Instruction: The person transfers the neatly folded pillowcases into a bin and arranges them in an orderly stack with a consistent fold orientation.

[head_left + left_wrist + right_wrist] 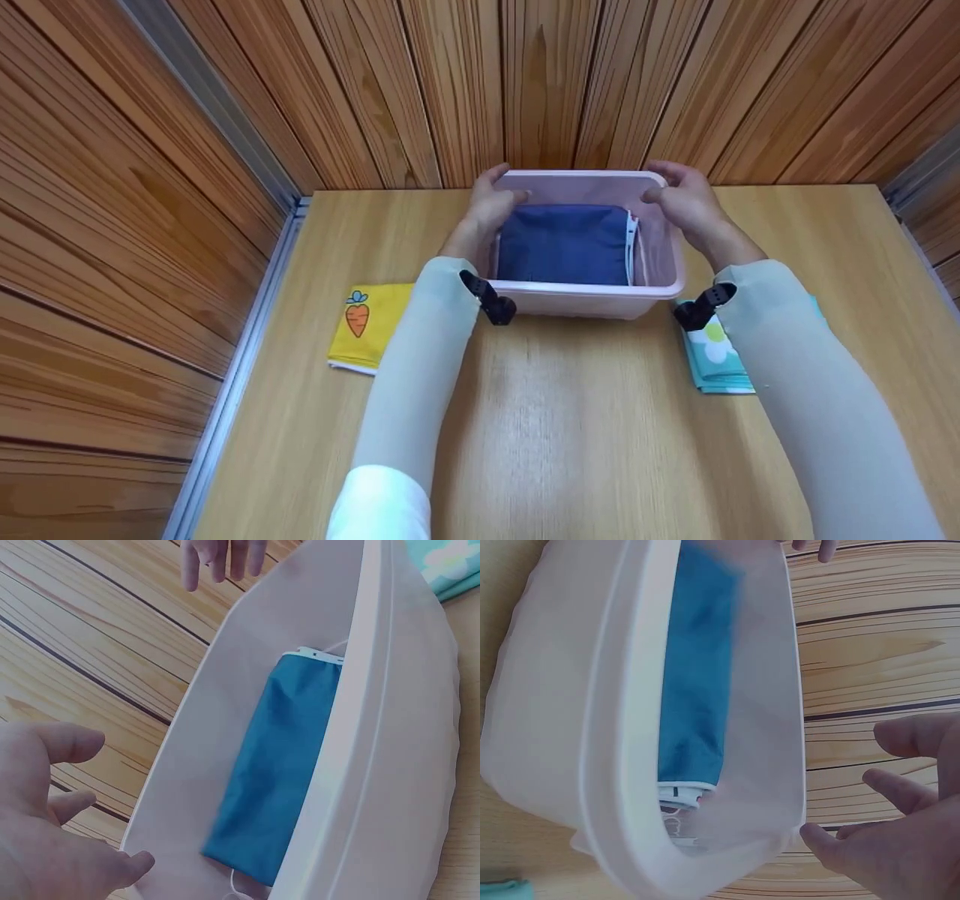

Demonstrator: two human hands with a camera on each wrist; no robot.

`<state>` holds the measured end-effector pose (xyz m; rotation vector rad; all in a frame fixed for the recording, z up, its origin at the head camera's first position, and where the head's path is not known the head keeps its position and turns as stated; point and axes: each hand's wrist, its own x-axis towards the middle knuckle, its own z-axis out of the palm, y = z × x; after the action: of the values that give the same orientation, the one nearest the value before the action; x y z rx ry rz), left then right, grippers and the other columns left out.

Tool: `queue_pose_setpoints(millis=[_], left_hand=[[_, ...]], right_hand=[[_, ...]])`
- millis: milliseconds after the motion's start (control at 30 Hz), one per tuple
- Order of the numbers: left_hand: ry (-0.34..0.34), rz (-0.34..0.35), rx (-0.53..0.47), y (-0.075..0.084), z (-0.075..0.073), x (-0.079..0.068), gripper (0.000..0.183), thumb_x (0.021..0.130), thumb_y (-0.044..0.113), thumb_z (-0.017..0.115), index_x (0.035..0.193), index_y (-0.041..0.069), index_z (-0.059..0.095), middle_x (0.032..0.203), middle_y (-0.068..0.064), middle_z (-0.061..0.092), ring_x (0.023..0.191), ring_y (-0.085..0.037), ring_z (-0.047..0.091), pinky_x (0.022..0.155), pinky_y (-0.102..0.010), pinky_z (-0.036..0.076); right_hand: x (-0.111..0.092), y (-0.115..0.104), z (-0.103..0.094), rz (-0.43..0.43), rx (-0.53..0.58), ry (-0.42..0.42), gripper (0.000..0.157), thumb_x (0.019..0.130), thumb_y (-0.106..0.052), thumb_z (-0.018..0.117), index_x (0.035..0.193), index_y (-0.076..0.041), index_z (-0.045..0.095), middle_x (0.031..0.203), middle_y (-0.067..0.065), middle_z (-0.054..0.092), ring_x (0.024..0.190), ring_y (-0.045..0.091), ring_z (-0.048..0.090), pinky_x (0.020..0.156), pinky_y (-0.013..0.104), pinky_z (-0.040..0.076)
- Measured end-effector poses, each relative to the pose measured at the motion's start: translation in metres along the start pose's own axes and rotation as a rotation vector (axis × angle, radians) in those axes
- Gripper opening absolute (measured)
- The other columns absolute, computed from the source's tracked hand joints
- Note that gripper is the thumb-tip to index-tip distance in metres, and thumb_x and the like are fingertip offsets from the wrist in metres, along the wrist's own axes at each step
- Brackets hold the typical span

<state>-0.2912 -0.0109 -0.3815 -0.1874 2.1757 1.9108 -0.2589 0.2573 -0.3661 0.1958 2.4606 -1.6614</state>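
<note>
A pale pink plastic bin (570,291) stands at the back of the table against the wooden wall. Inside it lies a folded dark blue cloth (562,244) with a white edge along its right end; it looks teal in both wrist views. My left hand (491,206) is at the bin's back left corner, thumb by the rim (169,731) and fingers spread outside. At the back right corner, my right hand (688,202) mirrors this, its thumb at the rim in the right wrist view. Neither hand's fingers curl round the bin. Whether the thumbs press on it, I cannot tell.
A folded yellow cloth with a carrot print (358,321) lies left of the bin, partly under my left forearm in view. On the right, a folded teal cloth with white flowers (716,360) is partly hidden by my right forearm. Wooden walls (540,90) border the table.
</note>
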Motion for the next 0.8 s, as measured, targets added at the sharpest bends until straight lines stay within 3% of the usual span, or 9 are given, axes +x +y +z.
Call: queue_pose_setpoints(millis=[467,800], left_hand=[[-0.011,-0.014,0.022,0.003,0.003,0.000,0.059,0.100,0.011,0.062,0.155,0.014,0.041,0.156,-0.007,0.042,0.140,-0.024,0.041,0.119,-0.042,0.031],[-0.054,0.035,0.100,0.016,0.008,-0.006,0.056,0.101,0.012,0.059,0.154,0.015,0.043,0.157,-0.009,0.042,0.140,-0.023,0.042,0.118,-0.041,0.033]], right_hand=[[0.001,0.001,0.000,0.019,-0.021,-0.022,0.062,0.104,-0.013,0.049,0.162,-0.008,0.025,0.159,0.021,0.036,0.139,0.036,0.039,0.119,0.051,0.031],[-0.002,-0.004,-0.005,-0.012,-0.080,-0.048,0.062,0.104,-0.017,0.050,0.161,-0.006,0.026,0.160,0.021,0.034,0.142,0.037,0.034,0.120,0.053,0.027]])
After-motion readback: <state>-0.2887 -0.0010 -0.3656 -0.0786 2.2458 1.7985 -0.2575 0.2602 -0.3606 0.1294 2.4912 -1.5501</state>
